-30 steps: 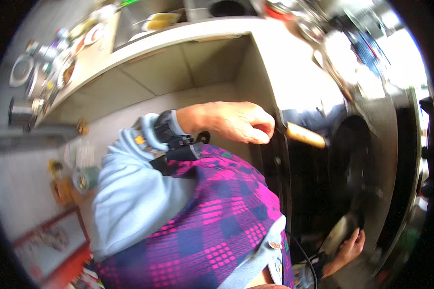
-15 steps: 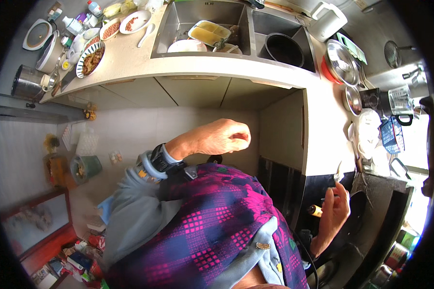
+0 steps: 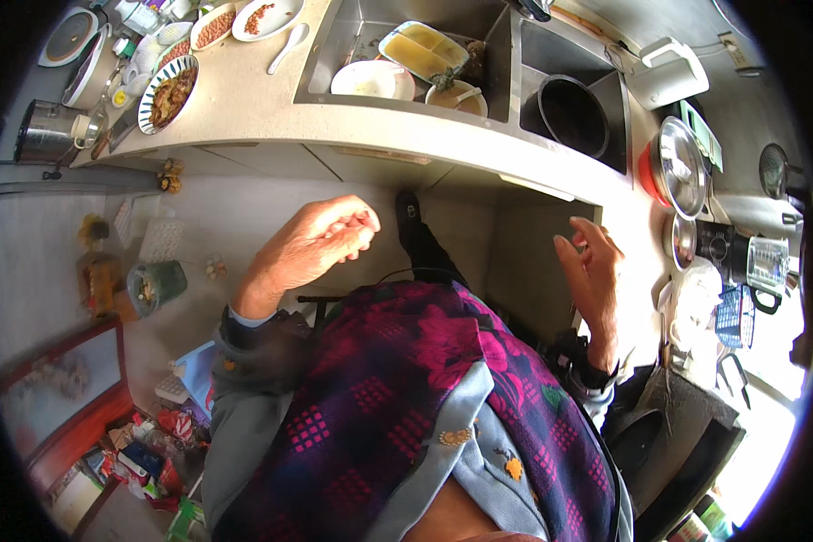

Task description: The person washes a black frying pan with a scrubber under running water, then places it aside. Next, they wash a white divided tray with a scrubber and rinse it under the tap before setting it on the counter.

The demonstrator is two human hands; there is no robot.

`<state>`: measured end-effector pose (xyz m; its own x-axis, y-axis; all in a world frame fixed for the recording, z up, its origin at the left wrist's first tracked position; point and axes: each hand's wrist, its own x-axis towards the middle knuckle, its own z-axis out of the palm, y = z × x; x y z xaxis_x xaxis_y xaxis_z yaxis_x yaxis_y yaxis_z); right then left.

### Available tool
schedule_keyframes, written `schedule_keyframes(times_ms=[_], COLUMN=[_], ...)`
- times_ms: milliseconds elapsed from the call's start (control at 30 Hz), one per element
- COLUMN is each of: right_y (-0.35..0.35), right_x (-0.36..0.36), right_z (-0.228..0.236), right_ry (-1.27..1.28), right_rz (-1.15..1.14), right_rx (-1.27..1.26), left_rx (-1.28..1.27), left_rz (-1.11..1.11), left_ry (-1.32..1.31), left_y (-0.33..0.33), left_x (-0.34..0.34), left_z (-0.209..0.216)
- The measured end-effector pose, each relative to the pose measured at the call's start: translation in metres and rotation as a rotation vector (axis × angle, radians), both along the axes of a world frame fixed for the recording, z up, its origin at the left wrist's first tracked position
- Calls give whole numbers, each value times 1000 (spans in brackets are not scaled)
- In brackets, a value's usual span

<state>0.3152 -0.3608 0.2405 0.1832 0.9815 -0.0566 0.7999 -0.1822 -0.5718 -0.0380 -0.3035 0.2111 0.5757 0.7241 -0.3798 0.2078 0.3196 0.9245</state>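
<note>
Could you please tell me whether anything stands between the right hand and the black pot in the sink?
Only the counter's front edge and the sink rim lie between the right hand and the black pot; no loose object shows there.

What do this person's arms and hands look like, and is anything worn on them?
The left hand and right hand are bare, without gloves. The left sleeve is grey-blue, with a small orange motif near the cuff; the right sleeve is a similar colour. Dark strapped gear sits around both wrists, its details hard to make out.
</note>
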Motion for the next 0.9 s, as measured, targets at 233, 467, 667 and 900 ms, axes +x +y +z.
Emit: schedule_keyframes(times_ms=[233,467,667,900], right_y=[159,329,400,427], right_x=[11,-19,-77,-93], right_z=[-43,-151,-256,-301], right_ry=[-41,102,-258,-444], right_rz=[283,567,504,585], right_rx=[98,87,-141,-482], left_rx=[3,78,75,22], left_rz=[102,29,-44,-2], left_ry=[87,89,188,186], left_y=[85,187,221,252], left_x=[16,66,78,54], left_z=[37,68,75,59])
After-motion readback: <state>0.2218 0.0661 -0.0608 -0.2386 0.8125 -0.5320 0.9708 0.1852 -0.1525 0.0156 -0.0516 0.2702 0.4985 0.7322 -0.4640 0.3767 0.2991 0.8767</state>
